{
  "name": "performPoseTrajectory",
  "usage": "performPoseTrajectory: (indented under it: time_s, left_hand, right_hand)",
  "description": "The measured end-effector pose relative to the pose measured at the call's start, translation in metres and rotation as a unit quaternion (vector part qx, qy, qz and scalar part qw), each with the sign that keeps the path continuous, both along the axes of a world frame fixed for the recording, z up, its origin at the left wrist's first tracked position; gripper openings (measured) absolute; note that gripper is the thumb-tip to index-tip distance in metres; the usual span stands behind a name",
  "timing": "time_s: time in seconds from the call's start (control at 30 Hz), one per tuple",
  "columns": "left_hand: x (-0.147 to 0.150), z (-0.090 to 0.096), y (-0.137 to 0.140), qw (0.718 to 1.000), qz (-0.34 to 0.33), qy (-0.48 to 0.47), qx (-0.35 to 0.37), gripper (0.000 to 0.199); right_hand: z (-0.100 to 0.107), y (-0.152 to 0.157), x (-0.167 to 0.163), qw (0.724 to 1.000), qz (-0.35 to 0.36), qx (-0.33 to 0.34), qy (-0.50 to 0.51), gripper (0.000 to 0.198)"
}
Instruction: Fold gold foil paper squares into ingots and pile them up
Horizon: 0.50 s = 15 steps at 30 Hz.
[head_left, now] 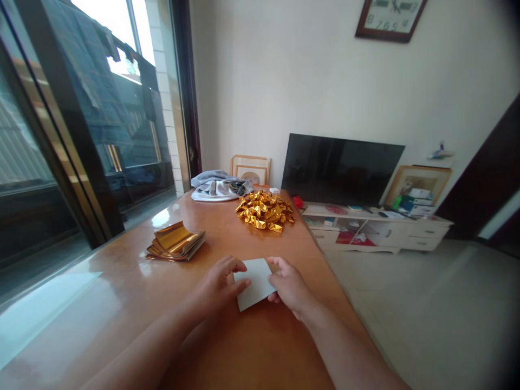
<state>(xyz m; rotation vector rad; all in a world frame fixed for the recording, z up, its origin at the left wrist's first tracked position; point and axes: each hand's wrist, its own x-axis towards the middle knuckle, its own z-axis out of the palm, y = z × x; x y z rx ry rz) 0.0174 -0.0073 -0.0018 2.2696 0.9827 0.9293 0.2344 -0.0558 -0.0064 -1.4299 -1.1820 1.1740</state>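
Note:
A square sheet of paper [255, 284], pale side up, is between my two hands above the near part of the wooden table. My left hand [225, 279] is at its left edge, thumb lying on the paper and forefinger bent at the upper left corner. On the opposite edge, my right hand [289, 284] pinches the sheet, thumb on top and fingers underneath. Left of my hands lies a stack of gold foil paper [175, 242], its top sheets curling up. Farther back is a heap of folded gold foil pieces [266, 210].
The glossy table [219, 233] has its right edge beside my right forearm. Grey cloth [219, 187] is bundled at the far end. Beyond stand a television [343, 169] and a low white cabinet [422, 233]. A glass sliding door [101, 124] is on the left.

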Motion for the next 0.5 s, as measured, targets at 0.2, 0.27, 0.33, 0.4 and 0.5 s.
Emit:
performPoseTrajectory:
  time_s: [0.2,0.27,0.33,0.4,0.5]
  left_hand:
    - [0.007,0.016,-0.022,0.986,-0.058,0.155,0.019,0.037]
    - [0.008,0.018,-0.024,0.982,-0.063,0.176,0.018,0.030]
    - [0.008,0.017,-0.023,0.981,-0.074,0.181,0.011,0.019]
    - [0.008,0.015,-0.021,0.980,-0.086,0.177,0.006,0.009]
    - [0.008,0.013,-0.019,0.980,-0.101,0.171,0.005,0.002]
  right_hand:
    - [-0.002,0.004,0.003,0.998,-0.023,-0.040,0.050,0.034]
    - [-0.003,0.005,0.004,0.997,-0.024,-0.053,0.055,0.032]
    - [-0.004,0.005,0.005,0.997,-0.019,-0.064,0.042,0.032]
    - [-0.005,0.004,0.008,0.998,-0.009,-0.067,-0.008,0.031]
    - [-0.003,0.002,0.017,0.984,-0.013,-0.002,-0.176,0.020]
